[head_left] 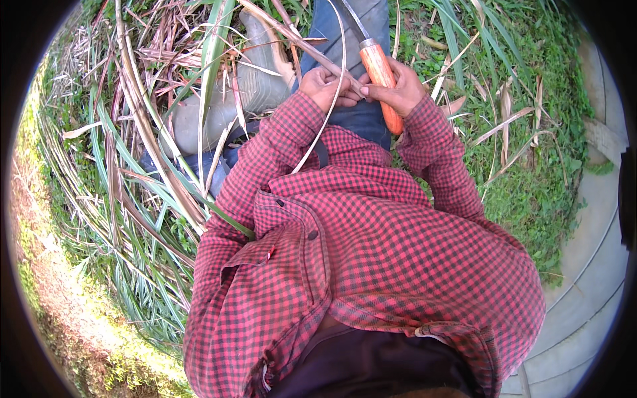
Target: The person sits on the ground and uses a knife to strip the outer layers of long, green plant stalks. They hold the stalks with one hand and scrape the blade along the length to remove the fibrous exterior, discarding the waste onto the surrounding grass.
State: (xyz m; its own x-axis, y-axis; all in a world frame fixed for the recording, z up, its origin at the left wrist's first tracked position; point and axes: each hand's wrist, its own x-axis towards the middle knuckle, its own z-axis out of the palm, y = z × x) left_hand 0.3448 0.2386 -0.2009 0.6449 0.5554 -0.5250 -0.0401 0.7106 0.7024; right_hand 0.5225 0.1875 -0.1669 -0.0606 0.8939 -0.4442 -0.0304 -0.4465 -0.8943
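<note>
My right hand [403, 91] grips the orange wooden handle [377, 65] of a knife. Its dark metal blade [353, 21] points away, and its tip is cut off by the top of the picture. My left hand [324, 87] is closed on the near end of a brownish-pink plant stalk [317, 56], which runs up and to the left. The right thumb meets the stalk's end near the left fingertips. A thin pale strip [342, 40] curves down past the left hand onto my checked shirt.
Cut stalks and long green leaves [142, 99] lie heaped on the left. A grey rubber boot [265, 89] and blue trousers [379, 20] are beyond my hands. Grass with dry leaves [514, 126] spreads to the right, bordered by a pale grey surface [594, 252].
</note>
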